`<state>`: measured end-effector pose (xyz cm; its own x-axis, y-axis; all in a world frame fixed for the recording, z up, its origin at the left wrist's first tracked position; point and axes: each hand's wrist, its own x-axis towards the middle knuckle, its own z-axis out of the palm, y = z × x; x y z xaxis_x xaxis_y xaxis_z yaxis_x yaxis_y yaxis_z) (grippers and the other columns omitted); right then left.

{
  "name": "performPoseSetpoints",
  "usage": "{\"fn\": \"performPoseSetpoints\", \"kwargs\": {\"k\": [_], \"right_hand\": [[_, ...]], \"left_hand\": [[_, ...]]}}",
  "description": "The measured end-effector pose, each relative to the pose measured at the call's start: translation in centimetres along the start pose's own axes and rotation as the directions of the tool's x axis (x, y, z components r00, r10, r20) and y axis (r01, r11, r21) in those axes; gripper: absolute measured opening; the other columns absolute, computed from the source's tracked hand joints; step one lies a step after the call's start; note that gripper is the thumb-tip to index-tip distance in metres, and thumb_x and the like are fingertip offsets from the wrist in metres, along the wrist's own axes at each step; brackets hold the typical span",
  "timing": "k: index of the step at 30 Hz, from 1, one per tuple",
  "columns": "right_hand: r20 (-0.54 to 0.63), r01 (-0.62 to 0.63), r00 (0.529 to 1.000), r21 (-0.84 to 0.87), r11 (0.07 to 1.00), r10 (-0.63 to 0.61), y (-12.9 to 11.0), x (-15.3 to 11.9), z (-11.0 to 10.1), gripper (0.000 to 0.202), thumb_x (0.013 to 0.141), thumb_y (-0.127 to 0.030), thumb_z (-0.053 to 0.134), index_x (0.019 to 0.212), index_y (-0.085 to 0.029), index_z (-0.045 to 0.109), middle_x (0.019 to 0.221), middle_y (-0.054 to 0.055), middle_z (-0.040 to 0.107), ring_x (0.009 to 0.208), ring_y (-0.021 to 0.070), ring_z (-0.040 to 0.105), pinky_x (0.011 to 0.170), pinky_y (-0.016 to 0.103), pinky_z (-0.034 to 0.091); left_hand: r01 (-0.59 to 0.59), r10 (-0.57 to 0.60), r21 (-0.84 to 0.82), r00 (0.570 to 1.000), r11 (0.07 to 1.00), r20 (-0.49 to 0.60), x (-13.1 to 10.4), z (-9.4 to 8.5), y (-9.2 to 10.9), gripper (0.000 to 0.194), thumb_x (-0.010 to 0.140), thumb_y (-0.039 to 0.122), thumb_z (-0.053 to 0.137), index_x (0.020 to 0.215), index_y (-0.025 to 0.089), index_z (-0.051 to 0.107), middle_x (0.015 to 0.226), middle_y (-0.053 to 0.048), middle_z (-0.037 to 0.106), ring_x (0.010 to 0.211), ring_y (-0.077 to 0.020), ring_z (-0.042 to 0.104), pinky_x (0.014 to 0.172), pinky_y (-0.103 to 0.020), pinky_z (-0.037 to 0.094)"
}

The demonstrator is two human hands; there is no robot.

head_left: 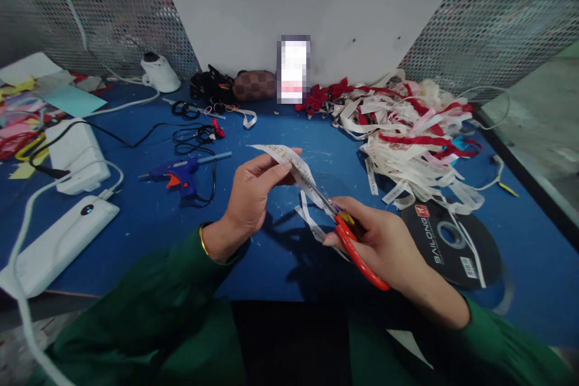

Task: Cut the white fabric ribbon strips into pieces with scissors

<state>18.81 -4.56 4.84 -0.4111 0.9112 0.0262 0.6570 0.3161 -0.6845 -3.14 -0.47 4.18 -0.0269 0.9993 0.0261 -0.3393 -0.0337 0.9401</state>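
In the middle of the view my left hand (pixel 256 190) pinches a white ribbon (pixel 278 152) with gold lettering between thumb and fingers. Its pointed end sticks out to the left. My right hand (pixel 384 238) is wrapped round the red handles of a pair of scissors (pixel 353 250). The scissors' blades point up and left, lying along the ribbon close to my left fingertips; whether the blades are parted I cannot tell. More white ribbon (pixel 312 223) hangs in a loop below the blades, above the blue table (pixel 253 271).
A black ribbon spool (pixel 420 235) lies right of my right hand, below a heap of white and red ribbons (pixel 407 139). Leftward are a blue glue gun (pixel 181 175), white power bank (pixel 67 241) and cables. A blurred phone (pixel 294 69) stands at the back beside a checked pouch (pixel 254 84).
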Motion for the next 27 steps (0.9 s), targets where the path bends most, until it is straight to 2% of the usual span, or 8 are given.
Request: {"fn": "performPoseSetpoints", "kwargs": {"k": [7,19,27], "right_hand": [[-0.006,0.0,1.0,-0.037,0.999,0.0,0.0,-0.06,0.06,0.056,0.085,-0.068,0.063,0.116,-0.022,0.067,0.068,-0.002,0.065,0.056,0.0136,0.056,0.054,0.024,0.043],[-0.059,0.044,0.997,-0.085,0.995,-0.05,-0.05,-0.01,0.09,0.055,0.085,-0.068,0.063,0.115,-0.021,0.067,0.07,-0.001,0.068,0.055,0.014,0.058,0.052,0.023,0.044],[0.002,-0.004,1.0,-0.05,0.999,0.004,-0.15,-0.13,0.04,0.052,0.086,-0.065,0.063,0.113,-0.021,0.065,0.066,-0.002,0.062,0.053,0.0135,0.053,0.051,0.023,0.04]], "left_hand": [[-0.052,0.053,0.041,0.998,0.998,-0.038,0.12,-0.17,-0.21,0.018,0.078,0.023,0.079,0.096,0.023,0.082,0.1,-0.005,0.079,0.08,-0.0157,0.069,0.074,-0.029,0.06],[-0.048,0.047,0.012,0.999,0.999,0.023,0.17,0.0,0.06,0.025,0.075,0.018,0.08,0.1,0.023,0.081,0.089,-0.002,0.078,0.077,-0.0147,0.07,0.076,-0.029,0.061],[-0.032,0.03,0.048,0.999,0.998,0.034,0.03,-0.07,0.01,0.028,0.074,0.019,0.081,0.102,0.023,0.081,0.093,-0.003,0.078,0.08,-0.0171,0.071,0.077,-0.033,0.062]]}}
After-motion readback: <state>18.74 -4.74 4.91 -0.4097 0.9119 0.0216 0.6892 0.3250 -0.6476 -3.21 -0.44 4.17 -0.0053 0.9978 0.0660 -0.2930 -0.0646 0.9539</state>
